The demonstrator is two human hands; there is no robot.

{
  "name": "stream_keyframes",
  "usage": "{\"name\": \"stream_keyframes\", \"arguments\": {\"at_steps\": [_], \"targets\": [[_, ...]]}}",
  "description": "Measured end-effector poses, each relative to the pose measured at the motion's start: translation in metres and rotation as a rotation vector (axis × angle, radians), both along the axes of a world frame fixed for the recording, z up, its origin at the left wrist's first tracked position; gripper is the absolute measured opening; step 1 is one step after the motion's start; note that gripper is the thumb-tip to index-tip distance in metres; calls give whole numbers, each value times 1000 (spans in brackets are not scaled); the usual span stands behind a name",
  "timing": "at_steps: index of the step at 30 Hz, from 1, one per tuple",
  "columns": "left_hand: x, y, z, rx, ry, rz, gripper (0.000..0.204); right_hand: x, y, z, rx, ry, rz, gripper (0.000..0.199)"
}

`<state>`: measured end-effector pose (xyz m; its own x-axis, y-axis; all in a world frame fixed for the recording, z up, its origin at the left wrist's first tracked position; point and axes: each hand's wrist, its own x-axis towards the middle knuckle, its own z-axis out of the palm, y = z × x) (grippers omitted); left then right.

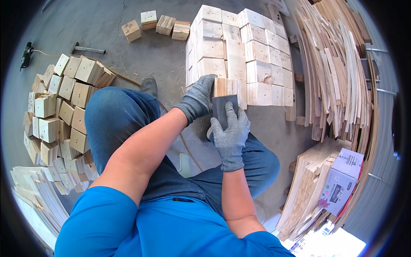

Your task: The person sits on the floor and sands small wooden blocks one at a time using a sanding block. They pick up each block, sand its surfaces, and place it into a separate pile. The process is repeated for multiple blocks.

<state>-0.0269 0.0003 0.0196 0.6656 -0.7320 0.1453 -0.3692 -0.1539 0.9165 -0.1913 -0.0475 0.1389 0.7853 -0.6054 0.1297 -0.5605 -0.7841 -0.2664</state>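
Observation:
My left hand (198,99), in a grey knit glove, grips the left side of a wooden block (226,87) with layered edges. This block sits at the near side of a large stack of wooden blocks (231,47). In my right hand (232,135), also gloved in grey, is a dark grey sanding pad (220,112). The thumb and fingers lie over the pad's face, and its upper edge is against the near side of the block. What lies under the pad is hidden.
A heap of wooden blocks (66,98) lies on the left. Several loose blocks (165,25) stand beyond my knee, with a hammer (87,49) farther left. Long wooden strips (325,64) and a cardboard box (340,188) on stacked wood line the right.

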Motion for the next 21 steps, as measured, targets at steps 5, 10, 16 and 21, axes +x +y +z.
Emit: {"name": "stream_keyframes", "arguments": {"at_steps": [5, 10, 16, 21], "targets": [[5, -1, 1, -10, -30, -53, 97, 52, -26, -3, 3, -38, 19, 71], [4, -2, 18, 83, 21, -16, 110, 129, -77, -6, -47, -16, -4, 67], [3, 4, 21, 65, 42, -32, 102, 91, -55, -3, 30, -36, -17, 70], [1, -1, -2, 46, -52, 5, 87, 0, -6, -4, -15, -37, 5, 73]]}}
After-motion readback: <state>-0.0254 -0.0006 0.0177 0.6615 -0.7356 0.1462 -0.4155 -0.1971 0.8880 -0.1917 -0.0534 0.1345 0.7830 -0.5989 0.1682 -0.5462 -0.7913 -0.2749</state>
